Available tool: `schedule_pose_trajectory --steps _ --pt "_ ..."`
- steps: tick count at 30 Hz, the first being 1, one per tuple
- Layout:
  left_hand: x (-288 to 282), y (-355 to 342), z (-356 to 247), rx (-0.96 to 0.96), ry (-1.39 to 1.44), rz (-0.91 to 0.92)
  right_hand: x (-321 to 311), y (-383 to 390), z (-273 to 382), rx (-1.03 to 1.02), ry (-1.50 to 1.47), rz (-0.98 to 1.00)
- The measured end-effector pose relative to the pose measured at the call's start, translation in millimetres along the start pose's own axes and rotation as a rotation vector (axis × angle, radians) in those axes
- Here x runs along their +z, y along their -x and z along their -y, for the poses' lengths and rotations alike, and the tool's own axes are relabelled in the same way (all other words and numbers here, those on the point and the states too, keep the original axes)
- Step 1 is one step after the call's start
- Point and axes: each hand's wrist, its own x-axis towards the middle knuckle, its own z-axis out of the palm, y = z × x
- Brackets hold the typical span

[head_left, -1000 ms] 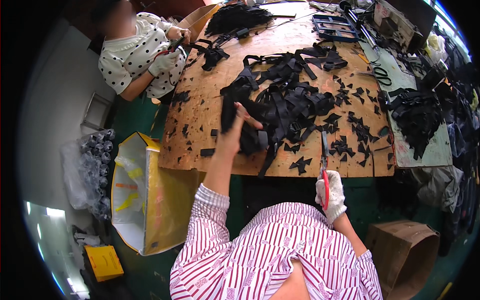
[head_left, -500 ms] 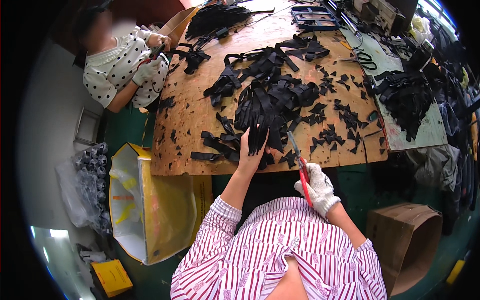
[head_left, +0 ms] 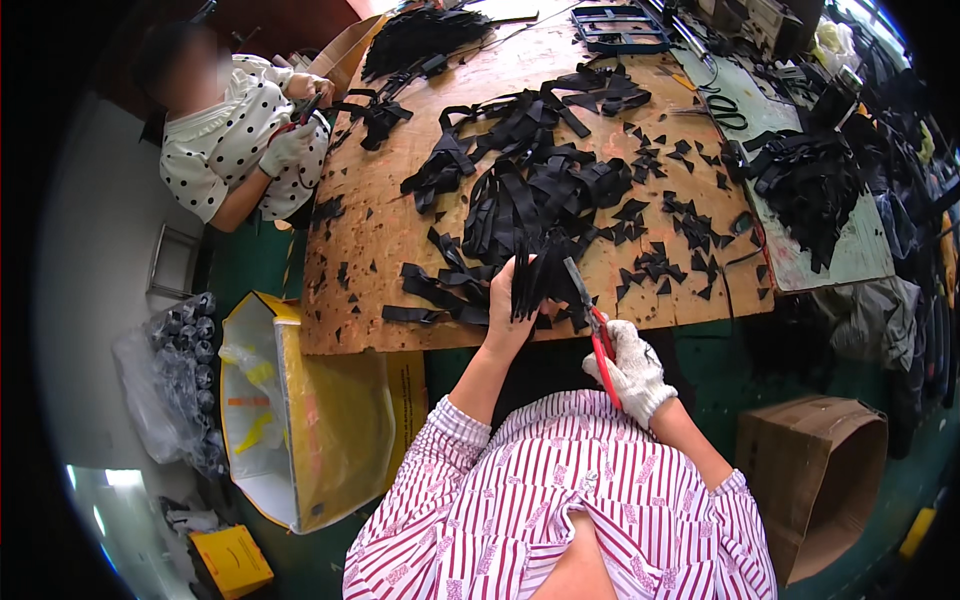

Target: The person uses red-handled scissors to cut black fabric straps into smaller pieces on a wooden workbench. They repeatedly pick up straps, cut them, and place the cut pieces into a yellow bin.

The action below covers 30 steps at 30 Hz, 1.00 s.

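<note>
My bare left hand (head_left: 506,308) is closed around a bundle of black fabric strips (head_left: 530,284) at the table's near edge. The strips' ends hang over my fingers, and part of the hand is hidden behind them. In a white knit glove, my right hand (head_left: 638,372) grips red-handled scissors (head_left: 601,345). Their blades point up and to the left, close beside the strip ends; whether they touch is unclear. Just beyond my left hand lies a large tangled pile of black strips (head_left: 540,190). Small black triangular offcuts (head_left: 690,222) are scattered to its right.
A person in a polka-dot top (head_left: 240,130) works with a tool at the table's left side. A yellow-edged bin (head_left: 290,410) stands near left, a cardboard box (head_left: 800,480) near right. A blue tray (head_left: 620,32) and black-handled scissors (head_left: 725,108) lie on the far side.
The scissors have moved left and slightly up, bringing their blades nearer the strips. My left hand has shifted slightly right with the bundle.
</note>
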Motion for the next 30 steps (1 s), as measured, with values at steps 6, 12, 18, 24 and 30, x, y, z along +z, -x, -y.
schedule_pose_trajectory --steps 6,12,18,24,30 --pt "0.6 6.2 -10.0 -0.077 -0.093 0.046 -1.4 -0.1 1.7 0.062 -0.109 0.003" --pt "-0.7 10.8 4.1 -0.028 0.007 0.074 -0.4 -3.8 -0.2 0.005 0.029 -0.03" --pt "3.2 10.6 4.2 -0.123 0.156 0.017 10.5 -0.5 -7.6 0.096 -0.235 -0.023" --pt "1.7 13.1 6.8 -0.106 0.154 -0.002 5.4 -3.0 -2.8 0.174 -0.181 0.064" --pt "5.4 15.6 7.4 -0.158 0.195 -0.018 8.1 -6.0 -13.6 0.145 -0.18 0.061"
